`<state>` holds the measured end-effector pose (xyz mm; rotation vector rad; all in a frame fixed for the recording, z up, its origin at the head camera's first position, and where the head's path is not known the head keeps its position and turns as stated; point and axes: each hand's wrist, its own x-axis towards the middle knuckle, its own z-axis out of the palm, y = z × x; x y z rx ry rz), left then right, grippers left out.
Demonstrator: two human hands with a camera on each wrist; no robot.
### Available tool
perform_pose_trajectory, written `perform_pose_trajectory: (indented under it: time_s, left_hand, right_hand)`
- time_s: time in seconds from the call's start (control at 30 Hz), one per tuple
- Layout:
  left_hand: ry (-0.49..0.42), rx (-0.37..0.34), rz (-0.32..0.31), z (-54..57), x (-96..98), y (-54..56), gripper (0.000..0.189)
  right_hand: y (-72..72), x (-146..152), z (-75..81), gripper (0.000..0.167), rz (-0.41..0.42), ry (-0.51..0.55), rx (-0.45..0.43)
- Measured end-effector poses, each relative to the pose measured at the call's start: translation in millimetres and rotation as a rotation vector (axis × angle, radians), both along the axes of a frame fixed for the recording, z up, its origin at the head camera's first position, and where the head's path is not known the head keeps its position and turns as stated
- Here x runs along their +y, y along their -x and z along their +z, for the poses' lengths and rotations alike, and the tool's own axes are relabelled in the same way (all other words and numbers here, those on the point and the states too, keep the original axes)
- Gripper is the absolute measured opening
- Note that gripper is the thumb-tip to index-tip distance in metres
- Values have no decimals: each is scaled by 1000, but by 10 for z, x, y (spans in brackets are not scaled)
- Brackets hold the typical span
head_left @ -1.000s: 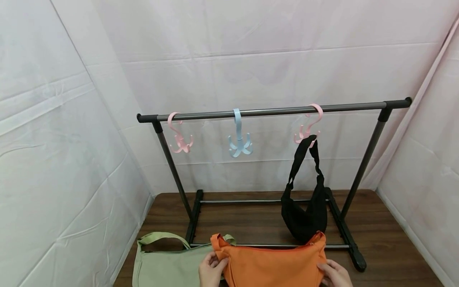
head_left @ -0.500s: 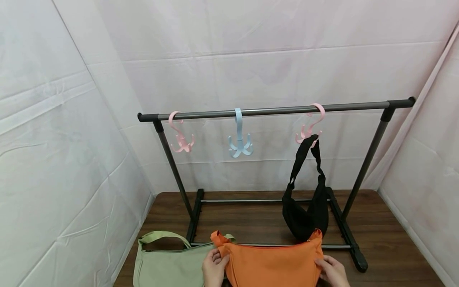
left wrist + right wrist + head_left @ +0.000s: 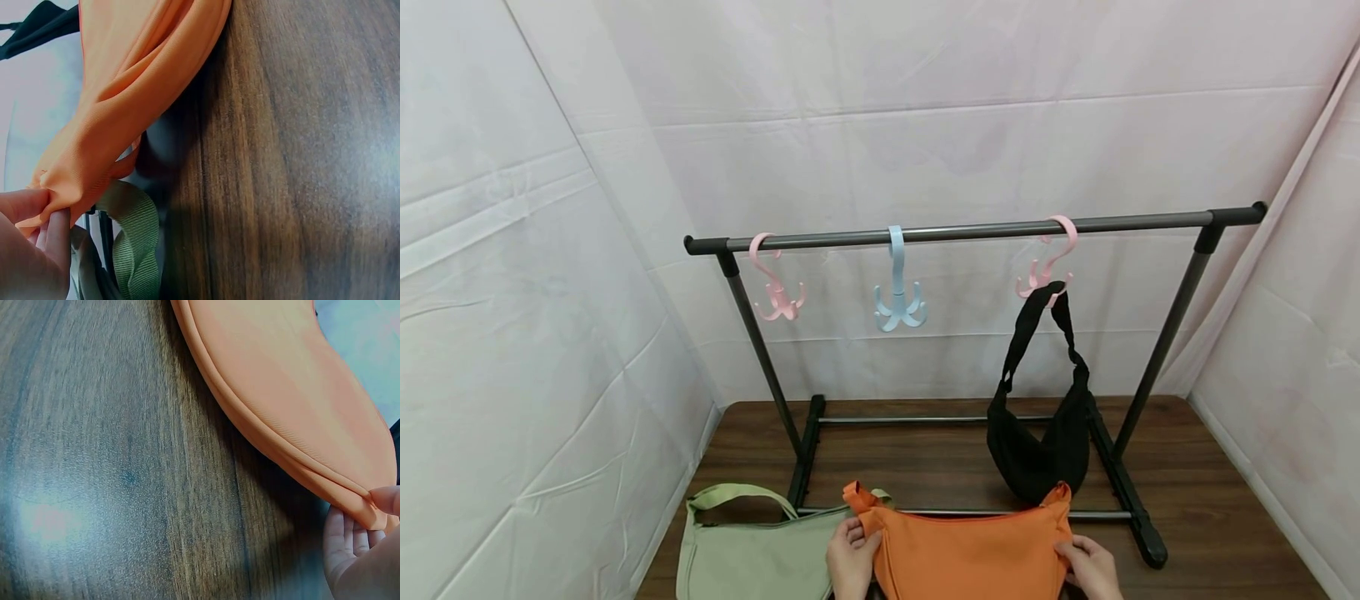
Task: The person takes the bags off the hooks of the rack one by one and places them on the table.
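Both hands' fingers (image 3: 59, 237) pinch the orange bag (image 3: 973, 554) between them, perhaps raised.

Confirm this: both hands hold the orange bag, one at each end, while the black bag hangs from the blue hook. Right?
One slip: the head view shows the black bag hanging from the rightmost pink hook, not the blue hook. The left hand and right hand do hold the orange bag, one at each end.

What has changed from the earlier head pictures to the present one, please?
The right hand and its end of the orange fabric bag shifted slightly left; the left hand edged right. Both hands still pinch the bag. The black fabric bag still hangs; the green fabric bag stayed put.
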<state>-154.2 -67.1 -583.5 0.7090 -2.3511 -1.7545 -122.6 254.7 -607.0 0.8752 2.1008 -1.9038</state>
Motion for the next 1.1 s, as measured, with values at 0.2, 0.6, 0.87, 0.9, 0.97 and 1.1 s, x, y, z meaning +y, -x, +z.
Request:
perform_pose_trajectory:
  time_s: [0.2, 0.6, 0.87, 0.9, 0.97, 1.1]
  left_hand:
    - [58, -22, 16, -75, 9, 28, 29]
    - [135, -69, 10, -93, 5, 40, 30]
    - [111, -73, -45, 122, -86, -3, 29]
    - [121, -65, -52, 145, -101, -6, 29]
    - [134, -41, -67, 198, -135, -11, 28]
    - [150, 40, -100, 333, -176, -7, 26]
  right_hand:
    - [23, -16, -36, 49, 4, -17, -8]
    - [40, -8, -45, 53, 18, -40, -29]
    - [8, 140, 62, 72, 154, -264, -9]
    - [5, 160, 92, 72, 168, -297, -7]
    - [3, 195, 164, 71, 196, -362, 0]
    - [-6, 222, 355, 63, 222, -468, 64]
